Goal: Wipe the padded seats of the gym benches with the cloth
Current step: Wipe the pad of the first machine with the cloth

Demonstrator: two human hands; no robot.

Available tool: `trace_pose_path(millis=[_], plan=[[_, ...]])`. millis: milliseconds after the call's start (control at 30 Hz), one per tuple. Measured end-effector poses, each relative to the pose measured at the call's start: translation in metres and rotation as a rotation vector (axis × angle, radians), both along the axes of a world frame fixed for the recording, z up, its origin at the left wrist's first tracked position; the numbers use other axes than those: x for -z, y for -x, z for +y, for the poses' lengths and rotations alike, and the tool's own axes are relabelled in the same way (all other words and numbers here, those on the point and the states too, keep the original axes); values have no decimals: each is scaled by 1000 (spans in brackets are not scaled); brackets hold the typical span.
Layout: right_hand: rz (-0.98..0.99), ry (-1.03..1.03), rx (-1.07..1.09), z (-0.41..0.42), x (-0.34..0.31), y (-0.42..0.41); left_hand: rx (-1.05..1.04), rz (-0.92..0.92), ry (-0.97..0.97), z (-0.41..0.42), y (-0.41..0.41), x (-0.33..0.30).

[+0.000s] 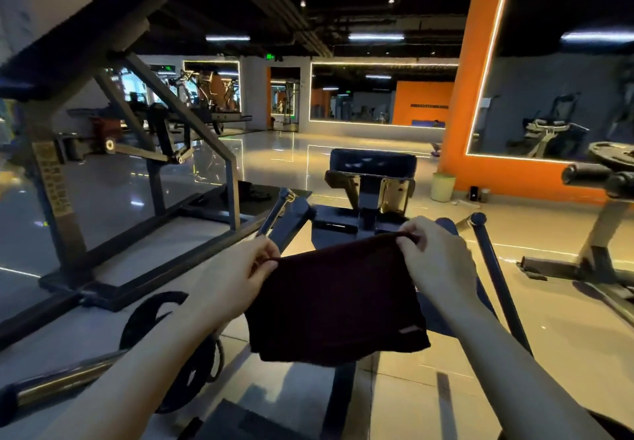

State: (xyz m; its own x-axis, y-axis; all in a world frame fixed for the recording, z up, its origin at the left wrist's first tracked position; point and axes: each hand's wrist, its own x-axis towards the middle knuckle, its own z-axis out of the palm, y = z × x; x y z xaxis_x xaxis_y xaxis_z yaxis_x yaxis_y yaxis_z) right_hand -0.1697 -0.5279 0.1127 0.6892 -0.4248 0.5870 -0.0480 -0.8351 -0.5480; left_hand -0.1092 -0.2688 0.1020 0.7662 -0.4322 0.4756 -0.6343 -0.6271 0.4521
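A dark maroon cloth (338, 302) hangs spread out in front of me, held up by its top edge. My left hand (236, 278) pinches the cloth's upper left corner. My right hand (435, 261) pinches the upper right corner. Beyond the cloth stands a machine with a dark padded pad (372, 163) on a metal post. A dark blue padded seat (446, 316) shows just behind the cloth's right side, mostly hidden by it.
A large angled machine frame (147, 172) fills the left. A chrome bar (65, 381) with a black weight plate (178, 347) lies at lower left. Another machine with a plate (610, 154) stands at right, by an orange mirrored pillar (470, 96) and a small bin (442, 187).
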Motion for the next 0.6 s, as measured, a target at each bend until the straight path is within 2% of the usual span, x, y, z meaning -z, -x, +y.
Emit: trace_pose_path(millis=[233, 500, 600], plan=[[-217, -380, -29, -40, -2, -45, 105, 43, 67, -57, -54, 0], [-199, -444, -65, -70, 1, -58, 159, 48, 76, -95, -87, -11], [-162, -367, -83, -71, 11, -70, 160, 25, 66, -108, -94, -2]])
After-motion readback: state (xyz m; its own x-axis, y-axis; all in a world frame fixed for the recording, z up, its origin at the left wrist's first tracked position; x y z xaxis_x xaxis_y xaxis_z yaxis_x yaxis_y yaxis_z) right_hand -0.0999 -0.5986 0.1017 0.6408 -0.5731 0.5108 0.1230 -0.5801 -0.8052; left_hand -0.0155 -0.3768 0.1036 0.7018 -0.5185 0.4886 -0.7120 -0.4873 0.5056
